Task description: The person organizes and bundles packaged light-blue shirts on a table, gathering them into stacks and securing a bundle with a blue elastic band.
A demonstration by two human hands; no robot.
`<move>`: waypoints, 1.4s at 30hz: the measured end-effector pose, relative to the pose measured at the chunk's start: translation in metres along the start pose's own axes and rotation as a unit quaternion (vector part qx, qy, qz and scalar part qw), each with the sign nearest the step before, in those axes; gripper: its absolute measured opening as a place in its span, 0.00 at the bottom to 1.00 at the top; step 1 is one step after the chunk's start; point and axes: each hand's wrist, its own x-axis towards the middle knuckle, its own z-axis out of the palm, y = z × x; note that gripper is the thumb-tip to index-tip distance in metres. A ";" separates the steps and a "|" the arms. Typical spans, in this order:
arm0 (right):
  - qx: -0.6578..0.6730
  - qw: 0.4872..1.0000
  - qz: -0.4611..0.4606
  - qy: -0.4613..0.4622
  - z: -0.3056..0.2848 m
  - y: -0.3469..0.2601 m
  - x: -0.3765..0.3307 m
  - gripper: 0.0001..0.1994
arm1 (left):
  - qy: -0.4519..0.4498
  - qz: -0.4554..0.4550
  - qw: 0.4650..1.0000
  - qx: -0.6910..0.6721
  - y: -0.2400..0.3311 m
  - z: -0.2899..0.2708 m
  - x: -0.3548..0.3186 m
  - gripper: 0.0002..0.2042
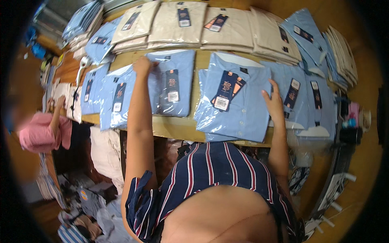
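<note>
My left hand (142, 67) is closed at the top left corner of a bagged light-blue shirt (182, 73) with a dark hang tag, its fingers partly hidden. Under and beside that wrist lies another bagged blue shirt (109, 87). Nearer the middle sits a bagged blue shirt (239, 121) on top of others, with a dark tag and an orange tag showing. At its right edge is my right hand (274, 99), thumb and fingers apart, touching or almost touching the plastic.
Stacks of bagged cream shirts (174, 34) line the far side of the wooden table (172, 126). More blue shirts (320, 101) overlap at right. A white handheld scanner (83, 65) stands at the left. Beyond it works a person in pink (44, 131). Bagged garments (93, 202) lie lower left.
</note>
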 end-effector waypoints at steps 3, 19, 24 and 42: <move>-0.055 0.996 0.072 -0.006 -0.009 -0.007 -0.010 0.24 | -0.017 0.067 0.997 -0.035 -0.006 -0.018 0.005 0.24; 0.286 0.878 -0.375 0.079 -0.064 -0.115 0.013 0.45 | 0.077 0.446 0.713 -0.536 0.108 -0.297 -0.189 0.23; 0.309 0.891 -0.315 0.107 -0.091 -0.114 -0.009 0.30 | -0.186 0.359 0.643 -0.651 0.151 -0.226 -0.143 0.22; 0.286 0.940 0.090 -0.165 0.016 0.004 -0.028 0.51 | -0.455 -0.020 0.633 -0.626 0.085 -0.022 -0.215 0.32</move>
